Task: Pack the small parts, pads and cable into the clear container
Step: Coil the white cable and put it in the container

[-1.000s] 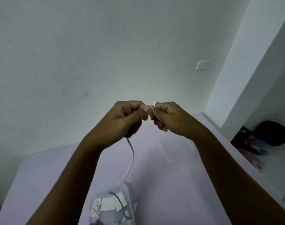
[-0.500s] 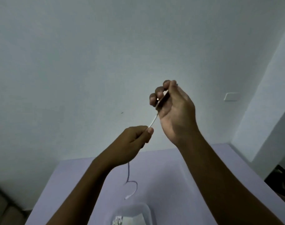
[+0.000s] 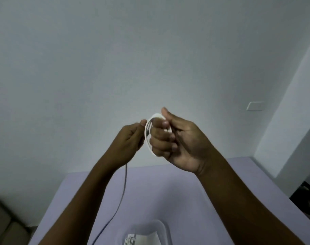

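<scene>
You are holding both hands raised above the lilac table [image 3: 159, 188]; your right hand [image 3: 182, 140] is curling its fingers through 1 loop of the white cable [image 3: 145, 137]; your left hand [image 3: 129, 140], blurred, is pinching the strand, which is trailing off the bottom edge; the clear container [image 3: 166, 230] is sitting below, cut off, its white contents indistinct.
</scene>
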